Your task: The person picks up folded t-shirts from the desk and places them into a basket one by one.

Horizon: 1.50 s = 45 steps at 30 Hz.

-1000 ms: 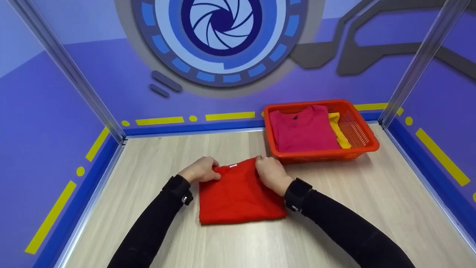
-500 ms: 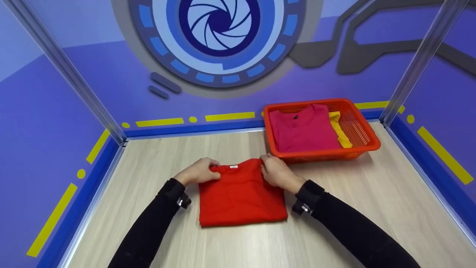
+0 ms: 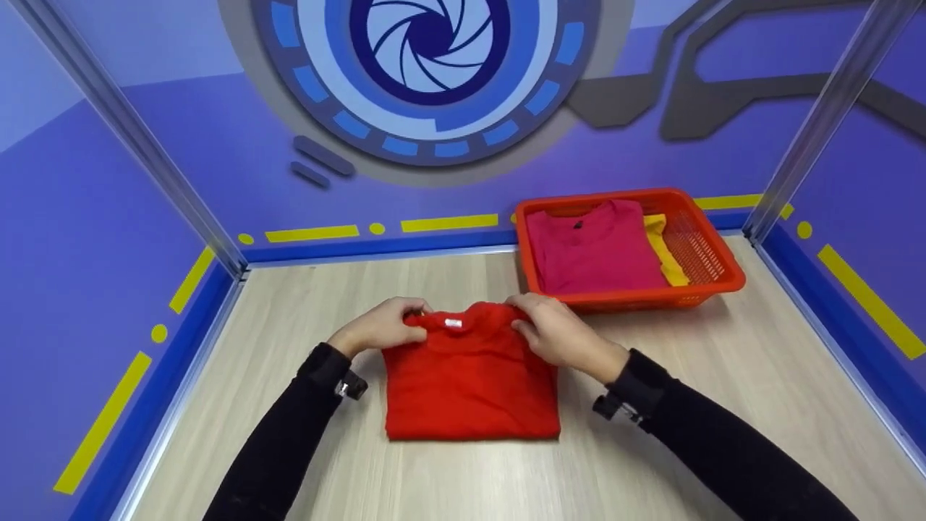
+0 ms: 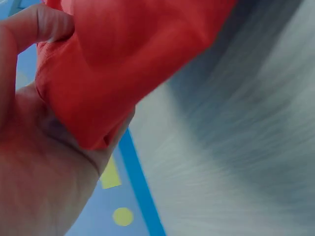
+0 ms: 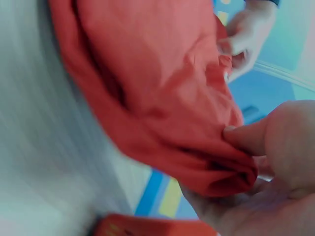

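A folded red T-shirt (image 3: 470,383) with a white neck label lies on the wooden table, its collar edge at the back. My left hand (image 3: 383,324) grips its back left corner, thumb on top and fingers beneath. At the back right corner my right hand (image 3: 568,336) pinches the cloth the same way. In the left wrist view the shirt's corner (image 4: 108,73) hangs over my palm, lifted off the table. Layered folds of the shirt (image 5: 152,88) show in the right wrist view, held between thumb and fingers; the fingers under the cloth are partly hidden.
An orange plastic basket (image 3: 712,250) stands at the back right, close to my right hand. Inside lie a folded pink shirt (image 3: 600,250) and a yellow garment (image 3: 664,253). Purple printed panels (image 3: 195,145) wall the table at the back and sides.
My right hand has shifted right along the shirt's back edge, its thumb now on top. Both back corners have risen a little, and the left hand has moved slightly outward.
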{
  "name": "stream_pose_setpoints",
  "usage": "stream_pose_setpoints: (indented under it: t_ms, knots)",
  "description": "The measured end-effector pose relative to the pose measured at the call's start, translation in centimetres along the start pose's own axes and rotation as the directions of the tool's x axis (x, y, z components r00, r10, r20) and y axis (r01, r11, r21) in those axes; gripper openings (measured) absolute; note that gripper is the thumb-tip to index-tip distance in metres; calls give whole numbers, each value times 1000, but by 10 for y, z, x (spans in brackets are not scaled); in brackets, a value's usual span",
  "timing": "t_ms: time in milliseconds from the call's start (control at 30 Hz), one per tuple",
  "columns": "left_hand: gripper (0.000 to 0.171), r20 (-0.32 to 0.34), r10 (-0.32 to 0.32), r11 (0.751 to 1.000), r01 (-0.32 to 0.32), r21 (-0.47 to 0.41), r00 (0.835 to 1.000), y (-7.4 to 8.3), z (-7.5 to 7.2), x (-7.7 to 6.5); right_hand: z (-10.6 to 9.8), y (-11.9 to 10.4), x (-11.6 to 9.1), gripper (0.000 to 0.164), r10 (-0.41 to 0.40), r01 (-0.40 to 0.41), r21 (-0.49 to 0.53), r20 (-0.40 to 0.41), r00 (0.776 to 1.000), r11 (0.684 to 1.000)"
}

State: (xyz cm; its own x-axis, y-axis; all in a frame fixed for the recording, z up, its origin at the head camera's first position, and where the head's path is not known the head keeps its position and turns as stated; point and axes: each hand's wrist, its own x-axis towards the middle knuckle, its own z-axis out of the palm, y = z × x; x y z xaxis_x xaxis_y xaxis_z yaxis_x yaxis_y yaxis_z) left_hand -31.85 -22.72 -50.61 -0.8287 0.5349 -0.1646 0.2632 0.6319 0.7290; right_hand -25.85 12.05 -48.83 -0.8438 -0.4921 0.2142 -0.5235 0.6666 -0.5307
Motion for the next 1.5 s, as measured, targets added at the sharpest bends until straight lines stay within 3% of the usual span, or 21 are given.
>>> stream_pose_setpoints:
  t_ms: [167,400,533,700,833,1067,1233,1333,1500]
  knots:
    - [41,-79,7,1000,-9,-18,997,24,-13,-11,-31,2,-3,40,-32,37,71,-73,997,997]
    - [22,-169,97,994,-105,-40,981,64,-13,-19,-67,7,-11,35,54,-31,136,-166,985,990]
    - [21,-199,148,986,-159,-43,969,78,-9,-16,-83,9,-17,32,85,-61,129,-191,978,990]
    - [27,-233,220,974,-227,-5,947,97,-11,-11,-105,11,-29,31,64,-43,87,-253,965,995]
    - [24,-253,304,952,-298,65,918,120,-10,-8,-124,13,-39,32,38,-23,50,-326,945,999]
    - [12,-220,449,894,-435,110,866,164,1,13,-156,21,-63,27,16,-15,4,-453,892,1000]
    - [16,-183,513,858,-502,104,839,187,8,32,-180,31,-80,24,44,-58,-15,-465,884,998]
    - [18,-162,522,853,-512,102,837,196,11,43,-192,36,-84,25,111,-126,-4,-442,890,992]
    - [21,-128,498,866,-485,125,857,199,19,70,-202,54,-79,28,272,-294,-3,-377,885,956]
